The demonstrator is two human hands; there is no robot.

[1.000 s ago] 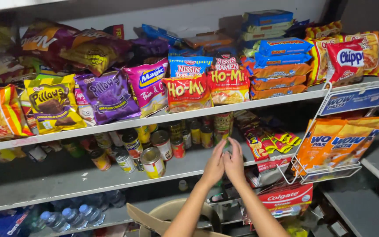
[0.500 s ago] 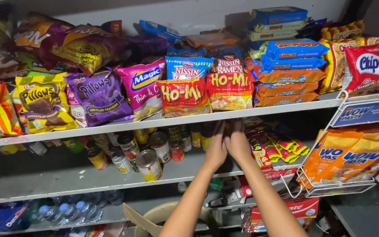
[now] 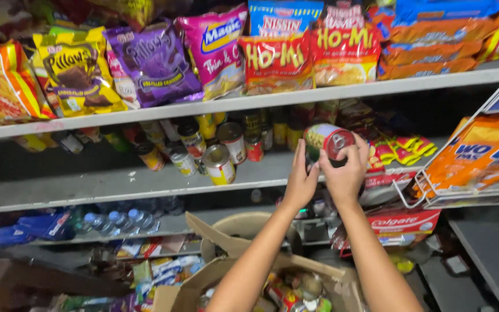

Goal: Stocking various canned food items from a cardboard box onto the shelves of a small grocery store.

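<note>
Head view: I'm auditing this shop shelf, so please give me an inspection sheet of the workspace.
Surface: grey middle shelf, partly bare.
Job's things: round tin can with red pull-tab lid, tilted, lid facing the camera.
Clutter: small tins and jars standing at the shelf back; snack bags on the shelf above; open cardboard box below.
Grips: left hand and right hand both clasp the can.
Cables: nothing seen.
Surroundings: white wire rack holding orange packets; water bottles on a lower shelf.
</note>
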